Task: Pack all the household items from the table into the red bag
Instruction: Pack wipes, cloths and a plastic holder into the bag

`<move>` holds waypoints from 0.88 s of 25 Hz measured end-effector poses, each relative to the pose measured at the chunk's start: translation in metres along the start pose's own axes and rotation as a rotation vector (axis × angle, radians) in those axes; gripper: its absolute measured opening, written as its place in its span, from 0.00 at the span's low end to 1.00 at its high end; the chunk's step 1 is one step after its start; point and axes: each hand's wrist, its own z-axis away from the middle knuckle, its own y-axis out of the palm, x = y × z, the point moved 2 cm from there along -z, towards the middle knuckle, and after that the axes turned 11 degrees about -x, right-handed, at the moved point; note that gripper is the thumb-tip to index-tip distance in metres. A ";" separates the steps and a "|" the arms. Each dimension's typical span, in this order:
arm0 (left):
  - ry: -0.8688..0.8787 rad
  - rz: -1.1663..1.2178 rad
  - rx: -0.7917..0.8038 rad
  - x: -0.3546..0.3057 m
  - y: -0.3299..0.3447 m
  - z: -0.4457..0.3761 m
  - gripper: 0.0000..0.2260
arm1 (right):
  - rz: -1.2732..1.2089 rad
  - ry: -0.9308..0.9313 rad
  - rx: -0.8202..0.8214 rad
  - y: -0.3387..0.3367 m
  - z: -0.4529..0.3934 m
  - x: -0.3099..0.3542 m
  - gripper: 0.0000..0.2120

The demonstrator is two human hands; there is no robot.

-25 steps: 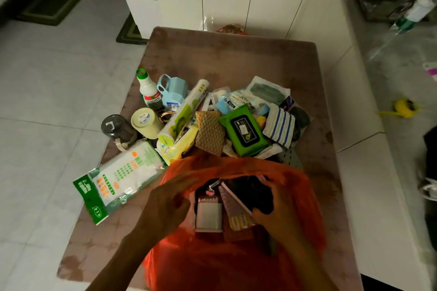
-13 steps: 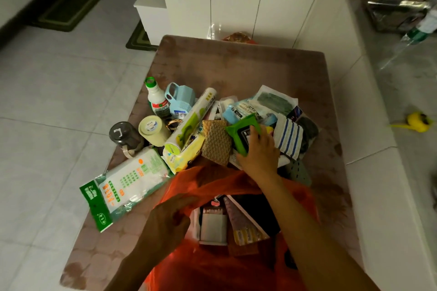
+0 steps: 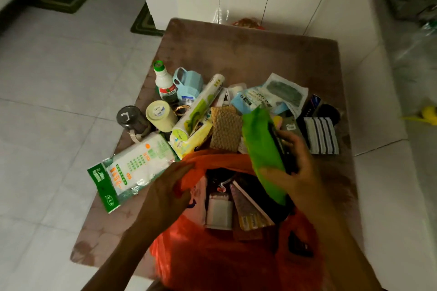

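The right hand point(image 3: 298, 168) is gripping the green packet point(image 3: 262, 149), fingers closed around its right edge, thumb side hidden behind the pack. The packet is hanging tilted, lower end over the open mouth of the red bag point(image 3: 212, 262), upper end above the pile on the table point(image 3: 248, 54). The left hand point(image 3: 165, 194) is pinching the bag's left rim and pulling it outward, keeping the mouth wide.

Inside the bag: a white box point(image 3: 218, 214) and a flat striped card pack point(image 3: 250, 212) are standing on end, taking up the middle.

Judgement on the step: the packet is soft and flat, so it is likely sliding in best edge-first, along the right wall where a dark gap is showing. Left hand should be holding the rim taut until release; thin plastic may be folding inward otherwise.

Remaining on the table: bottle point(image 3: 165, 82), blue mug point(image 3: 188, 85), dark jar point(image 3: 132, 118), large white-and-green pack point(image 3: 132, 168), woven pad point(image 3: 225, 131), striped cloth point(image 3: 320, 136), and others. Task is looking well short of half done.
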 end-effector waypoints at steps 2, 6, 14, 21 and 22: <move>0.014 -0.001 -0.008 -0.005 0.003 -0.003 0.30 | 0.072 0.015 0.188 0.003 0.040 -0.011 0.39; 0.000 0.055 -0.036 -0.011 0.006 -0.002 0.29 | 0.698 -0.019 0.289 0.046 0.077 -0.063 0.32; 0.016 0.065 0.016 -0.011 0.010 0.010 0.23 | 0.999 -0.251 0.273 0.093 0.058 -0.075 0.21; 0.010 0.123 -0.030 -0.004 0.009 0.008 0.19 | 0.888 -0.347 -0.173 0.090 -0.061 -0.021 0.30; 0.023 0.108 -0.021 -0.004 0.008 0.008 0.19 | 1.002 -0.233 -0.045 0.099 -0.079 -0.033 0.37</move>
